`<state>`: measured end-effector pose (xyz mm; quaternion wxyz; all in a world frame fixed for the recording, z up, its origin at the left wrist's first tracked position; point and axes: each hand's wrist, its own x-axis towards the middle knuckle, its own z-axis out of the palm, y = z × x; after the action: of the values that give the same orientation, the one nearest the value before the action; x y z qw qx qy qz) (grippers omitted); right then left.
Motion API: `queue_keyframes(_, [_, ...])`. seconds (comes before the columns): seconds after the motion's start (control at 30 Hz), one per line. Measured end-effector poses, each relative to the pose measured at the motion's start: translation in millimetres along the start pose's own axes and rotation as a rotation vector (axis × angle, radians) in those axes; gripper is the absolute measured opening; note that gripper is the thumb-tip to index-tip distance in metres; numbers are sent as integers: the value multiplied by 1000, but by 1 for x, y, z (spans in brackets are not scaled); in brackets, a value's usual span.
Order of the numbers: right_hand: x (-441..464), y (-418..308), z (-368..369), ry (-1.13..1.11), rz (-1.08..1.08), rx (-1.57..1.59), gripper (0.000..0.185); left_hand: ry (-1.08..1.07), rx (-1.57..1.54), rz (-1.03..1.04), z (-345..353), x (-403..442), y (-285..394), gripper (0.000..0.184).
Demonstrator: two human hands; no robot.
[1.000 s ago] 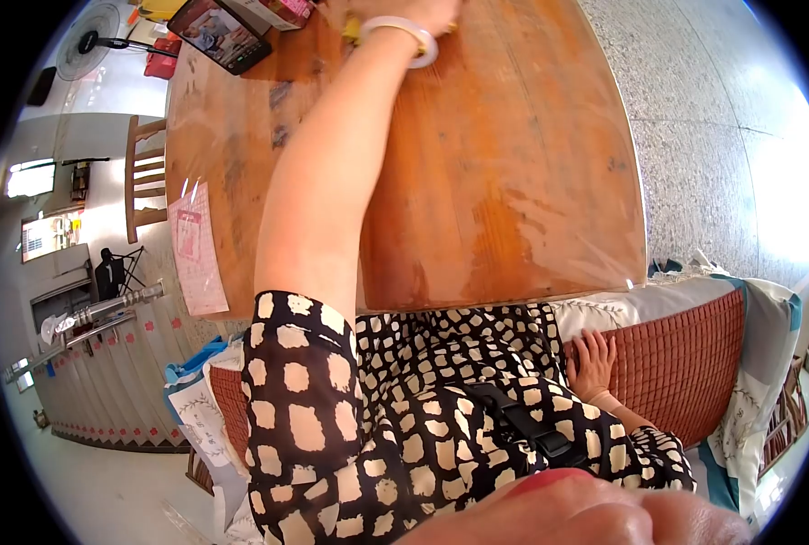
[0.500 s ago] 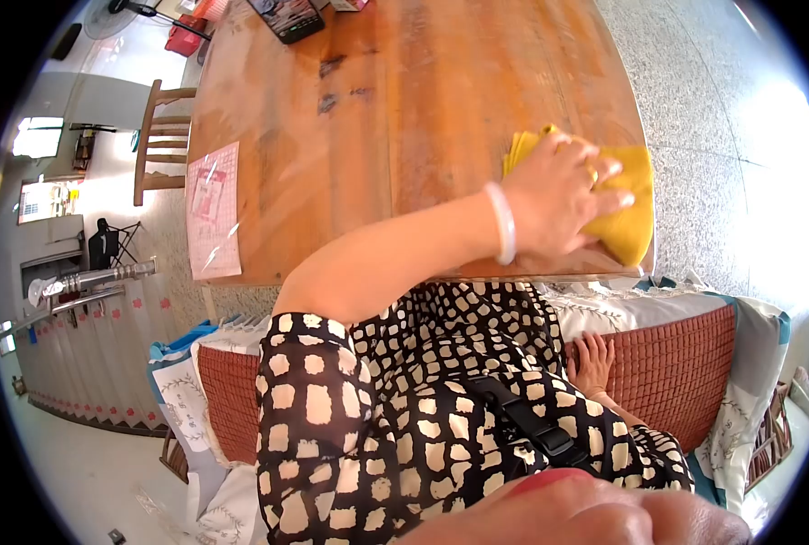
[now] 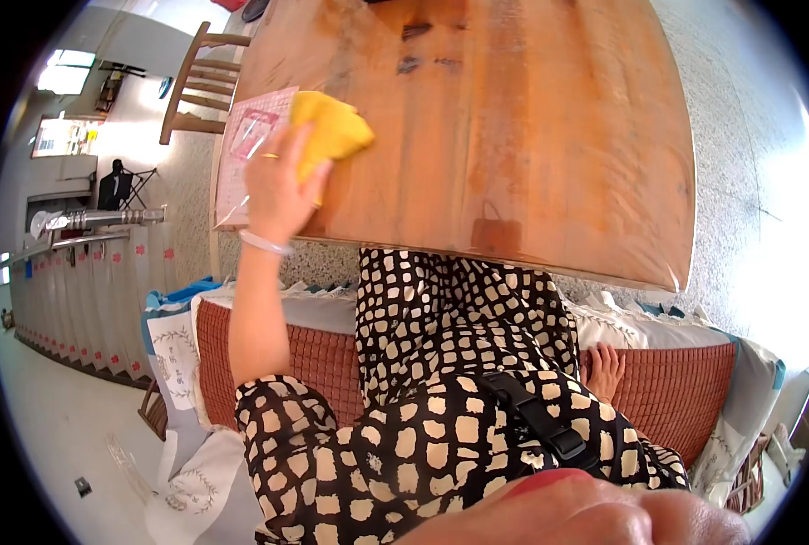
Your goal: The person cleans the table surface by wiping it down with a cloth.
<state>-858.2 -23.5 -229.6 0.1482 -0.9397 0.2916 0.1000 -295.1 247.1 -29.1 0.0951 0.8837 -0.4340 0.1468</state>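
Note:
My left hand (image 3: 282, 186), with a ring and a pale bracelet, presses a folded yellow cloth (image 3: 336, 132) against the tabletop. Its fingers lie over the cloth's left side, and the thumb points right. Under hand and cloth is a wooden table (image 3: 550, 136) with a shiny clear cover. Partly behind my hand, at the table's left edge, shows a pink gridded sheet (image 3: 234, 186). My right hand (image 3: 606, 371) rests flat on the brown woven seat mat (image 3: 668, 391) beside my leg, fingers somewhat apart, holding nothing.
A wooden chair (image 3: 209, 86) stands at the table's left side. I sit close to the table's near edge on a cushioned seat. Beyond the chair are a black folding stool (image 3: 118, 186) and a flowered curtain (image 3: 87, 309). Dark marks (image 3: 414, 64) show on the far tabletop.
My left hand has swept the yellow cloth from the table's right corner across to the left, beside the pink sheet. The view has shifted; my right hand stays on the seat mat.

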Motion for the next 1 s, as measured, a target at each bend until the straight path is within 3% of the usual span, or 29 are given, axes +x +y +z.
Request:
queue_keyframes(0.03, [1,0,0,-6,1,-2,44,46,186,-21,0,-6,-25,54])
queue_keyframes(0.17, [-4,7,9,8,4,5,43,11,149,-424,10,-3,-98,56])
queue_keyframes(0.33, [-3,8,10,16,1,16,43,-96,232,-594,8,14,-91,58])
queue_keyframes(0.6, [-3,6,9,27,-2,11,42,2,87,-93,-21,-37,14,58])
queue_keyframes(0.77, [-1,4,4,5,-2,2,43,-96,77,-83,-29,-39,26,57])
queue_keyframes(0.9, [-2,6,7,13,-14,-13,44,-81,133,-71,-18,-8,-14,58])
queue_keyframes(1.0, [-5,11,15,17,-6,-4,44,-43,57,-178,5,19,-62,61])
